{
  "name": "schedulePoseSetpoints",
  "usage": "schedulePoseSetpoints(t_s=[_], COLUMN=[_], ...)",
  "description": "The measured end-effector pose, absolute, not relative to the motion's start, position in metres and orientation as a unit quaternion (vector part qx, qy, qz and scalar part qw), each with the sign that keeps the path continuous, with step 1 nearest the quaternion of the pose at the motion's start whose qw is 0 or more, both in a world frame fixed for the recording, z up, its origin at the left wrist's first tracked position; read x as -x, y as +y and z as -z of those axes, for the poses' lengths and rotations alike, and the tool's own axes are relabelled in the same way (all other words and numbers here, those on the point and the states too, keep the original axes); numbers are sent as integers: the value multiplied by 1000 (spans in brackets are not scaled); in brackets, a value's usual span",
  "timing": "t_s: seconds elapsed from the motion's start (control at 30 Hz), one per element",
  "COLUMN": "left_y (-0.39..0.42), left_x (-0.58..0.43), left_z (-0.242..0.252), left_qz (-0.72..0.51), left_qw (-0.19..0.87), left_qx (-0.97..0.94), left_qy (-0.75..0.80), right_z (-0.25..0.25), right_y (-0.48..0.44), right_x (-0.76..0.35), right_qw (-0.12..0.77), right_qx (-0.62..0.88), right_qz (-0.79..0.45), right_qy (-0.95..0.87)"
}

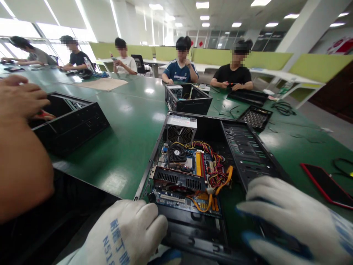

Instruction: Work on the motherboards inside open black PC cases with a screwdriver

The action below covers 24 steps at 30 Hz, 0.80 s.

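Observation:
An open black computer case point(204, 243) lies on the green table in front of me. Inside it are a power supply point(180, 130), a cooling fan point(177, 152), a motherboard point(171, 198), a graphics card point(178, 179) and a tangle of coloured cables point(216, 171). My left hand point(129, 232), in a white glove, is at the case's near left corner with its fingers curled; what they hold, if anything, is hidden. Over the near right side of the case is my gloved right hand point(289, 217), its thumb and fingers apart and nothing seen between them.
At the left, another person's arm point(22, 147) reaches over a second black case point(74, 129). A third case point(189, 99) stands beyond mine. A red-edged black panel point(328, 184) and cables point(284, 108) lie to the right. Several people sit across the green table point(124, 136).

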State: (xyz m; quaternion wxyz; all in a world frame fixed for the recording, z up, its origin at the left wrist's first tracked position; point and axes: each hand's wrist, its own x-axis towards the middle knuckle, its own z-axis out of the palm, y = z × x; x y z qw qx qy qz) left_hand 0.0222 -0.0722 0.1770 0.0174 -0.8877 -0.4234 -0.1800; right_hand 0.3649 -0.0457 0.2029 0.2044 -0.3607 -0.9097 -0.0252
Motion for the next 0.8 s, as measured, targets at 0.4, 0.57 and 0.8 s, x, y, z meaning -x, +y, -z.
schedulePoseSetpoints(t_s=[0.4, 0.57, 0.8], left_y=[-75, -76, -75], left_x=[-32, -33, -30], left_z=[-181, -181, -178], left_qz=[171, 148, 140], left_qw=[53, 65, 67], left_qx=[879, 881, 887], left_qy=[-442, -446, -434], right_z=[-183, -161, -182], right_y=[120, 139, 130], right_x=[-242, -228, -234], right_qw=[-134, -157, -143], right_qx=[409, 414, 438], right_qz=[34, 14, 53], right_qy=[-902, -896, -886])
